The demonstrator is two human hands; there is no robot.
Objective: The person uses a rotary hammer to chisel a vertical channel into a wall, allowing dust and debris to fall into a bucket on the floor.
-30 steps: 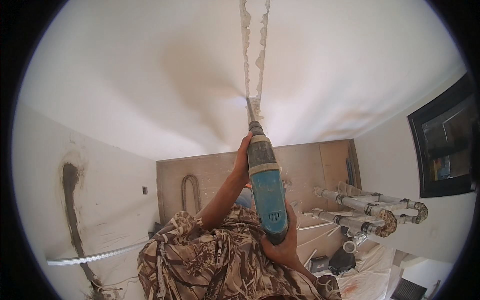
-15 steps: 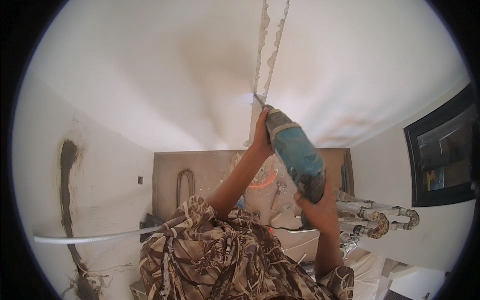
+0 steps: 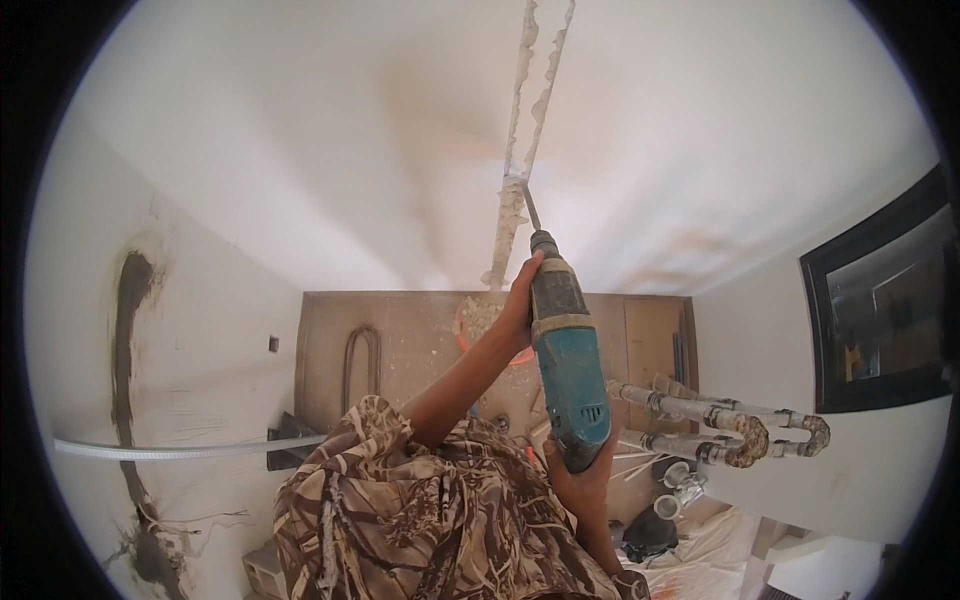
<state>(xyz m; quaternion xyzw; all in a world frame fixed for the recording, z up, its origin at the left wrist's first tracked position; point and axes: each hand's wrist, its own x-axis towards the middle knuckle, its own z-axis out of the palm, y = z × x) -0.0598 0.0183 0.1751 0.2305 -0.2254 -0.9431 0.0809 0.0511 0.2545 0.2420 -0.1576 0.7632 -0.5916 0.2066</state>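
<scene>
A teal and black rotary hammer (image 3: 570, 365) stands nearly upright in the picture, held in both my hands. My left hand (image 3: 521, 300) wraps the dark front section from the left side, just behind the chuck. At the rear end, my right hand (image 3: 588, 485) is closed around the grip, which is mostly hidden. A thin chisel bit (image 3: 533, 208) points up to the white wall (image 3: 400, 190), its tip at the right edge of a chipped groove (image 3: 506, 225). Above the tip, the groove shows two ragged cut lines with a smooth strip between them.
Rubble (image 3: 482, 315) lies on the brown floor (image 3: 410, 330) at the wall's foot, beside an orange-rimmed thing partly behind my left arm. Wrapped pipes (image 3: 700, 408) jut out on the right, below a black-framed window (image 3: 880, 300). A white corrugated conduit (image 3: 180, 452) crosses at left.
The rotary hammer has swung from leaning up-left to nearly upright. Its bit tip has shifted to the groove's right edge. My right hand has moved left and lower.
</scene>
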